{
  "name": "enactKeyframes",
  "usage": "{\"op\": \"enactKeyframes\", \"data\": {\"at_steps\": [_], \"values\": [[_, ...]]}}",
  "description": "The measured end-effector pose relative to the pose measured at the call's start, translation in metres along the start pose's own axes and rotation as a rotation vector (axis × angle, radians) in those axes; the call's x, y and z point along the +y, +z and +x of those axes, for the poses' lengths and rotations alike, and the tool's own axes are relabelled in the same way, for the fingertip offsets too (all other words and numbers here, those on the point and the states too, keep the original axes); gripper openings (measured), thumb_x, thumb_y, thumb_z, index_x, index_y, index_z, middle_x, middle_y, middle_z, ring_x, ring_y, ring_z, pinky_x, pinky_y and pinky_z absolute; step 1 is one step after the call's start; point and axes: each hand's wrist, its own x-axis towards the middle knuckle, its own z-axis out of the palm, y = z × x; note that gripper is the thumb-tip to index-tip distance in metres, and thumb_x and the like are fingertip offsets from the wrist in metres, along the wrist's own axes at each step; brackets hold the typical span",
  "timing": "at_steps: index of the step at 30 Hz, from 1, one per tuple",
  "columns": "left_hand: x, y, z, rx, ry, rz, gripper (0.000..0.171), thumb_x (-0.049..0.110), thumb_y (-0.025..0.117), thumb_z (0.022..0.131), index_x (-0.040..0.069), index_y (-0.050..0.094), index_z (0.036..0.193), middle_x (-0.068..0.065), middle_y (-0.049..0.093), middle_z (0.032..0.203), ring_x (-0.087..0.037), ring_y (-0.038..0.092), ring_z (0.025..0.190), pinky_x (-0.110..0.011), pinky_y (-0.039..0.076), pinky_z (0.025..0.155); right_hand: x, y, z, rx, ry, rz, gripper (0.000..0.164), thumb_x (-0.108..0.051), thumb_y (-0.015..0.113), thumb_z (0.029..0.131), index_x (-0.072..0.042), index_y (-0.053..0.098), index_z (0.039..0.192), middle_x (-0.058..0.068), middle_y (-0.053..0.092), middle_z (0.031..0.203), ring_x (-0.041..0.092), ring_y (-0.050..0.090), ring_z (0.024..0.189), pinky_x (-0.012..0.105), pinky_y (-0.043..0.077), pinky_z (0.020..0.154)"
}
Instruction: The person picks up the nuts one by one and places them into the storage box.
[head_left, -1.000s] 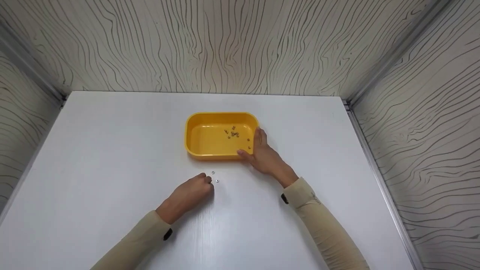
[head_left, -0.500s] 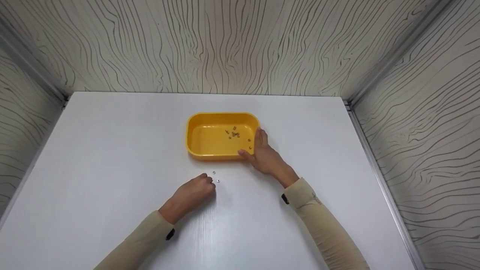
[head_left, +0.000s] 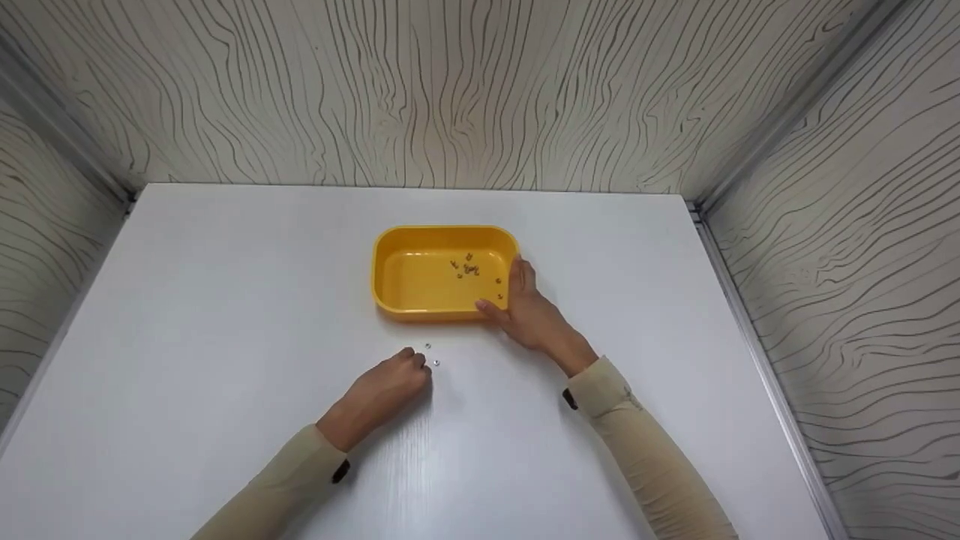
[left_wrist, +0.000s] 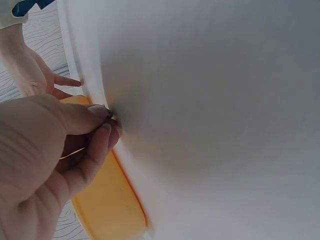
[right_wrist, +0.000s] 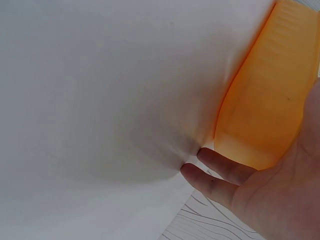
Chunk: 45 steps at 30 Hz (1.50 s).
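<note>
Near the middle of the white table, my left hand (head_left: pixel 382 390) pinches a small dark metal piece (left_wrist: pixel 109 114) between thumb and fingertip; the fingers mostly cover it. Just past those fingertips, two small metal nuts (head_left: pixel 436 363) lie on the table. My right hand (head_left: pixel 536 315) holds the near right corner of a yellow plastic container (head_left: pixel 412 310), thumb over the front rim and fingers along the right side. In the right wrist view two of its fingertips reach down to the table beside the container wall (right_wrist: pixel 260 105). Several small nuts (head_left: pixel 470 268) lie inside, mostly toward the right.
The white tabletop (head_left: pixel 247 285) extends around the container and both hands. Wood-grain patterned panels (head_left: pixel 420 90) stand behind and at both sides, with grey metal rails at the corners.
Hardly anything differs. The left hand stays by the two loose nuts with its fingers pinched, and the right hand keeps its place on the container.
</note>
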Motion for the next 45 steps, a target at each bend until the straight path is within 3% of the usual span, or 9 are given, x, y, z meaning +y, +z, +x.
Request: {"op": "enactKeyframes", "data": {"at_steps": [13, 22, 32, 38, 41, 45], "values": [[-0.0030, 0.0053, -0.0004, 0.053, 0.014, 0.027, 0.018, -0.008, 0.084, 0.075, 0.009, 0.077, 0.080, -0.002, 0.068, 0.074, -0.014, 0.058, 0.067, -0.018, 0.052, 0.059, 0.0003, -0.0003, -0.0006, -0.007, 0.001, 0.009, 0.119, -0.077, 0.045, 0.098, 0.001, -0.014, 0.165, 0.020, -0.001, 0.176, 0.034, 0.064, 0.120, 0.048, 0.057, 0.108], [-0.0052, 0.0050, -0.0020, 0.055, 0.018, -0.007, 0.020, -0.008, 0.083, 0.075, 0.008, 0.076, 0.083, -0.002, 0.069, 0.079, -0.016, 0.060, 0.072, -0.021, 0.053, 0.065, -0.0002, -0.0005, 0.0005, -0.007, 0.013, 0.006, 0.119, -0.079, 0.044, 0.097, -0.002, -0.015, 0.166, 0.019, 0.001, 0.175, 0.032, 0.061, 0.121, 0.046, 0.057, 0.107], [-0.0038, 0.0026, -0.0046, 0.001, -0.003, -0.048, 0.021, -0.009, 0.084, 0.077, 0.005, 0.077, 0.090, -0.004, 0.072, 0.085, -0.016, 0.061, 0.075, -0.020, 0.055, 0.068, -0.0007, 0.0001, -0.0001, -0.003, 0.017, -0.011, 0.117, -0.077, 0.043, 0.099, 0.000, -0.013, 0.166, 0.023, 0.002, 0.175, 0.034, 0.064, 0.121, 0.048, 0.058, 0.106], [-0.0046, 0.0030, -0.0048, 0.003, -0.001, -0.058, 0.020, -0.009, 0.083, 0.078, 0.005, 0.077, 0.090, -0.004, 0.073, 0.085, -0.016, 0.063, 0.076, -0.021, 0.056, 0.070, -0.0001, -0.0001, -0.0003, -0.016, 0.041, -0.008, 0.119, -0.081, 0.042, 0.096, -0.002, -0.014, 0.166, 0.023, -0.001, 0.176, 0.033, 0.061, 0.124, 0.048, 0.057, 0.108], [-0.0060, 0.0019, -0.0040, 0.005, -0.010, -0.113, 0.020, -0.011, 0.081, 0.078, 0.005, 0.077, 0.090, -0.005, 0.073, 0.085, -0.016, 0.063, 0.075, -0.022, 0.056, 0.069, 0.0000, -0.0002, 0.0000, -0.015, 0.041, -0.013, 0.119, -0.081, 0.041, 0.096, -0.001, -0.013, 0.166, 0.023, 0.000, 0.176, 0.032, 0.061, 0.122, 0.047, 0.057, 0.107], [-0.0091, -0.0029, -0.0021, 0.014, -0.067, -0.323, 0.017, -0.010, 0.076, 0.085, 0.005, 0.079, 0.092, -0.007, 0.074, 0.087, -0.020, 0.068, 0.080, -0.026, 0.061, 0.073, 0.0001, -0.0003, 0.0012, -0.012, 0.035, -0.018, 0.119, -0.081, 0.041, 0.096, -0.001, -0.014, 0.166, 0.022, 0.001, 0.175, 0.032, 0.062, 0.119, 0.047, 0.059, 0.104]]}}
